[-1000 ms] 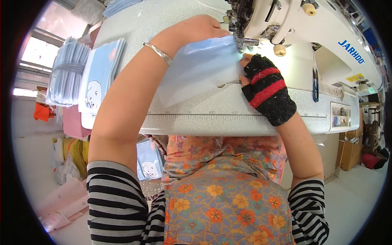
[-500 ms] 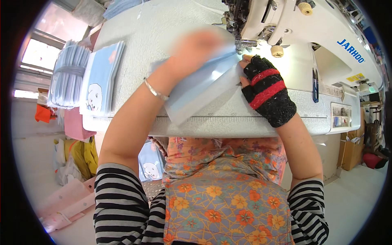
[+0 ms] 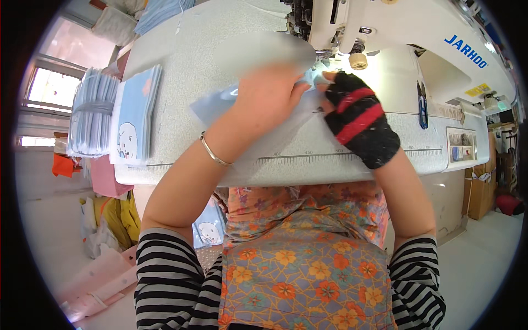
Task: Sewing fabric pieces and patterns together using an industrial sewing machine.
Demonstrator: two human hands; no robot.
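Note:
A thin light blue cloth piece [image 3: 212, 107] with a shiny, see-through look lies on the sewing machine bed, partly hidden under my left hand and forearm. My left hand [image 3: 270, 96] is bare, with a silver bangle at the wrist. Its thumb and finger close on the cloth near the needle area, while its far side is blurred. My right hand [image 3: 357, 118], in a black fingerless glove with red stripes, pinches the cloth's right end beside the presser foot. The white sewing machine [image 3: 407, 33] stands over the far right, its lamp lighting the fingertips.
At the left stand a tied bundle of folded cloth [image 3: 93, 113] and a light blue stack [image 3: 136, 115] with a white animal print. Thread snips [image 3: 422, 104] lie right of my glove. A small parts tray [image 3: 461, 146] is set in the table's right end; a ruler strip [image 3: 308, 157] runs along the front.
My left hand has come down nearer my right, and the cloth has bunched and swung so its near corner no longer reaches the ruler. The whole view has shifted slightly.

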